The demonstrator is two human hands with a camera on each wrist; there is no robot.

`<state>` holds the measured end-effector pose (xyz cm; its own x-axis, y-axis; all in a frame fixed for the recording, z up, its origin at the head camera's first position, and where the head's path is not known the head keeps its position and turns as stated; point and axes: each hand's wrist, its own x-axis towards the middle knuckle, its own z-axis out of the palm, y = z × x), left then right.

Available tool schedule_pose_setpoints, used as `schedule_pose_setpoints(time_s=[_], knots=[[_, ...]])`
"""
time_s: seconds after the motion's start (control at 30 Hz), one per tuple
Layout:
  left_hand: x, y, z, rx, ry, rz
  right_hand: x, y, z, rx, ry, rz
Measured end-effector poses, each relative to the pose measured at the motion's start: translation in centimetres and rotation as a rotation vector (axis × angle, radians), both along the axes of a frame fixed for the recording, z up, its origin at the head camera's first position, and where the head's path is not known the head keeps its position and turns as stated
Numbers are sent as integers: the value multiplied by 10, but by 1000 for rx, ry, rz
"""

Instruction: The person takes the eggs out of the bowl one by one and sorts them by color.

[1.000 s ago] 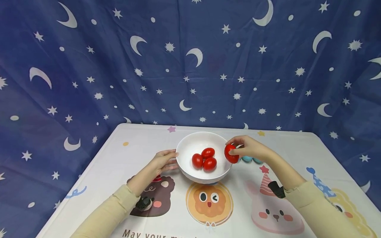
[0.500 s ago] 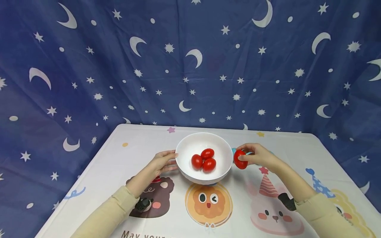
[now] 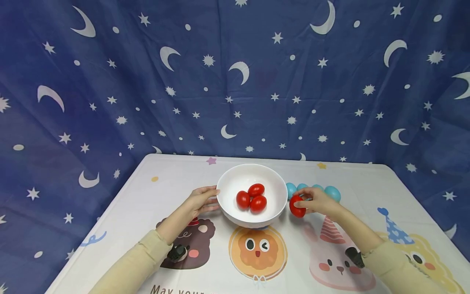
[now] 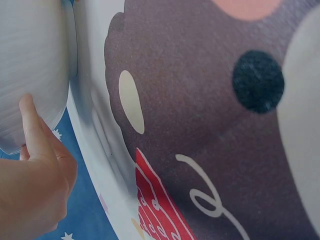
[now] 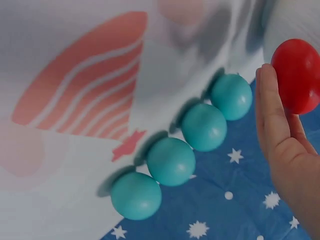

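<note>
In the head view, a white bowl [image 3: 235, 178] stands mid-table with three red eggs [image 3: 258, 204] in it. My left hand [image 3: 200, 200] holds it at the left side, thumb over the rim and fingers against the outer wall. The left wrist view shows these fingers [image 4: 35, 130] at the bowl's smooth side [image 4: 35, 65]. Just right of the bowl, low over the table, my right hand [image 3: 318, 201] pinches another red egg [image 3: 297, 211] between thumb and fingers. The right wrist view shows this red egg [image 5: 297, 75] at the fingertips.
Several turquoise eggs [image 3: 332, 193] lie in a row behind the right hand, partly hidden by it; the right wrist view shows turquoise eggs [image 5: 171, 161] side by side. A cartoon-printed cloth [image 3: 220, 249] covers the table. Behind it hangs a blue star-and-moon curtain [image 3: 264, 134].
The right hand, with the red egg in its fingers, has moved from over the bowl's right rim outward to the right and down. The left hand and bowl stay put.
</note>
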<state>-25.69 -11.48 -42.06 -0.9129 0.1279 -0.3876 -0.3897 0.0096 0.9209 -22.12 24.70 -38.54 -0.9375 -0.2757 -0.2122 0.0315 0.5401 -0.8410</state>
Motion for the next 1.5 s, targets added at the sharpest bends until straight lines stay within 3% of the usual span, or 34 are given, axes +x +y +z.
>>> schedule_pose_setpoints(time_s=[0.43,0.93,1.5], knots=[[1,-1,1,8,-6,6,-4,-8,-25,86,19,-36],[3,-1,2,14,-25,8,-1,-21,-31,282,88,-52],[3,-1,3,11,-23,11,1,-19,-26,244,84,-31]])
